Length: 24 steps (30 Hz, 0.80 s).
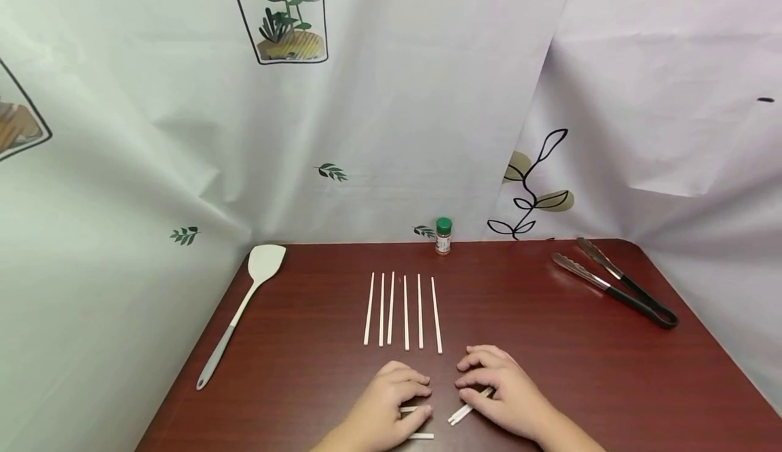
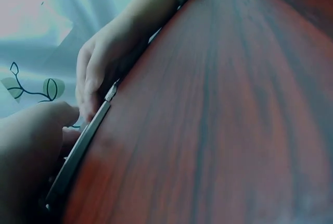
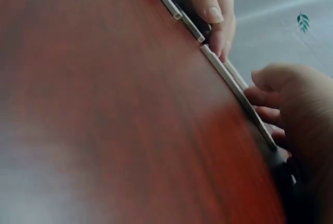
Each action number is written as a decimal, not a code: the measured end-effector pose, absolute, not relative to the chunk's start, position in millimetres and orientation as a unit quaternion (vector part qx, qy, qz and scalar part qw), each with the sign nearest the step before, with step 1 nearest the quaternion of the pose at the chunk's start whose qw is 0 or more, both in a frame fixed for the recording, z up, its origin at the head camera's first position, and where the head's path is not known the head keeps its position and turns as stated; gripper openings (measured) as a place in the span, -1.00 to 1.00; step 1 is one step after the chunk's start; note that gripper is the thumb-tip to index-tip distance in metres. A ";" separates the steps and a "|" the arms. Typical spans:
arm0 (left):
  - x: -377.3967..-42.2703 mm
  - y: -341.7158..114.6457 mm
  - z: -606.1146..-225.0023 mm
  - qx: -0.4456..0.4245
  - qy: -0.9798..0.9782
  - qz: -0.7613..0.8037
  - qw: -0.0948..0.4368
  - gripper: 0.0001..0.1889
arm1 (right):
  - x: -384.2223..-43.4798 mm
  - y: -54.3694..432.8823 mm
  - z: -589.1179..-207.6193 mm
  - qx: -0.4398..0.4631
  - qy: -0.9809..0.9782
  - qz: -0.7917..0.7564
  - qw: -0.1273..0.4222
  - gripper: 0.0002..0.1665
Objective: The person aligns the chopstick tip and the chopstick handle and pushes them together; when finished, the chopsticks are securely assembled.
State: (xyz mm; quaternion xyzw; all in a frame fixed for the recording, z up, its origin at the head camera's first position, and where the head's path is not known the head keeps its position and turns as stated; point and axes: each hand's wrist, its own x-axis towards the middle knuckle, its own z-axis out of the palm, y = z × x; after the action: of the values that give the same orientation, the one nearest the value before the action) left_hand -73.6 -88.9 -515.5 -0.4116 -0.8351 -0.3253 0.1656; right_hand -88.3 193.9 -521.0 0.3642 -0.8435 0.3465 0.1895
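Observation:
Low over the near part of the table, my left hand (image 1: 391, 404) rests with loosely bent fingers over white chopsticks (image 1: 421, 436), whose ends stick out on its right. My right hand (image 1: 504, 394) lies over a small bundle of chopsticks (image 1: 461, 415), fingers relaxed and spread. Both groups lie on the tabletop; their far ends are hidden by the hands. In the right wrist view, the right thumb stands clear of the chopsticks (image 3: 226, 75), while its fingers reach down beside them. Beyond the hands, several chopsticks (image 1: 406, 313) lie in a row, apart from one another.
A white spatula with a grey handle (image 1: 244, 303) lies at the left of the brown table (image 1: 293, 370). Tongs with black handles (image 1: 617, 282) lie spread at the far right. A green-capped spice jar (image 1: 443, 237) stands by the patterned cloth (image 1: 391, 99) at the back.

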 end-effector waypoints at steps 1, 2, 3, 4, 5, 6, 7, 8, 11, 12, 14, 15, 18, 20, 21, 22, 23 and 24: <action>-73.4 -90.7 -516.2 -0.416 -0.832 -0.330 0.162 -0.79 | -86.2 195.6 -521.1 0.381 -0.836 0.348 0.188 -0.69; -73.6 -91.9 -516.9 -0.421 -0.830 -0.328 0.163 -0.76 | -84.3 197.2 -521.1 0.397 -0.828 0.349 0.184 -0.70; -73.5 -92.9 -517.2 -0.422 -0.830 -0.329 0.158 -0.74 | -82.7 198.6 -520.8 0.413 -0.822 0.349 0.180 -0.70; -73.8 -93.5 -517.3 -0.426 -0.829 -0.328 0.157 -0.72 | -81.5 199.8 -520.5 0.426 -0.816 0.349 0.174 -0.69; -74.2 -93.5 -517.6 -0.430 -0.827 -0.326 0.158 -0.70 | -80.5 201.0 -520.7 0.437 -0.812 0.348 0.168 -0.67; -74.8 -93.2 -517.6 -0.434 -0.825 -0.321 0.163 -0.68 | -79.8 201.8 -521.0 0.445 -0.810 0.345 0.164 -0.65; -75.4 -92.9 -517.7 -0.439 -0.823 -0.317 0.171 -0.68 | -79.7 202.3 -521.1 0.451 -0.809 0.341 0.162 -0.63; -75.6 -92.5 -517.5 -0.439 -0.824 -0.316 0.170 -0.68 | -79.6 202.5 -521.6 0.453 -0.808 0.339 0.161 -0.61; -77.2 -91.7 -517.8 -0.448 -0.816 -0.310 0.192 -0.75 | -80.2 201.8 -522.2 0.448 -0.811 0.339 0.161 -0.61; -77.7 -91.4 -518.2 -0.450 -0.814 -0.308 0.200 -0.78 | -80.2 201.4 -522.3 0.446 -0.811 0.342 0.163 -0.62; -78.0 -90.9 -518.9 -0.450 -0.812 -0.310 0.204 -0.84 | -80.2 200.7 -522.6 0.444 -0.810 0.347 0.163 -0.66; -77.9 -90.6 -519.1 -0.449 -0.813 -0.311 0.204 -0.86 | -80.2 200.5 -522.7 0.443 -0.809 0.350 0.163 -0.68; -76.4 -89.9 -519.2 -0.438 -0.819 -0.312 0.200 -0.89 | -80.2 199.7 -523.7 0.445 -0.806 0.354 0.164 -0.71; -75.1 -89.6 -518.9 -0.429 -0.825 -0.315 0.190 -0.89 | -80.3 199.5 -524.1 0.441 -0.808 0.355 0.161 -0.70; -74.6 -89.4 -518.8 -0.424 -0.828 -0.316 0.185 -0.89 | -80.4 199.3 -524.2 0.440 -0.809 0.355 0.161 -0.68; -74.2 -89.3 -518.9 -0.421 -0.830 -0.317 0.182 -0.89 | -80.3 199.2 -524.4 0.439 -0.810 0.355 0.161 -0.67; -73.9 -89.2 -518.8 -0.417 -0.832 -0.320 0.176 -0.89 | -80.3 199.0 -524.2 0.437 -0.811 0.355 0.161 -0.65; -73.7 -89.1 -518.7 -0.414 -0.834 -0.322 0.171 -0.90 | -80.3 198.9 -524.1 0.435 -0.811 0.356 0.161 -0.64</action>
State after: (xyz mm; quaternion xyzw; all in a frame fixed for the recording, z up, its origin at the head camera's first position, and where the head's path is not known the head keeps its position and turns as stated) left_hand -73.7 -89.1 -518.7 -0.4143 -0.8340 -0.3219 0.1709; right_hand -80.3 198.9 -524.1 0.4348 -0.8113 0.3558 0.1614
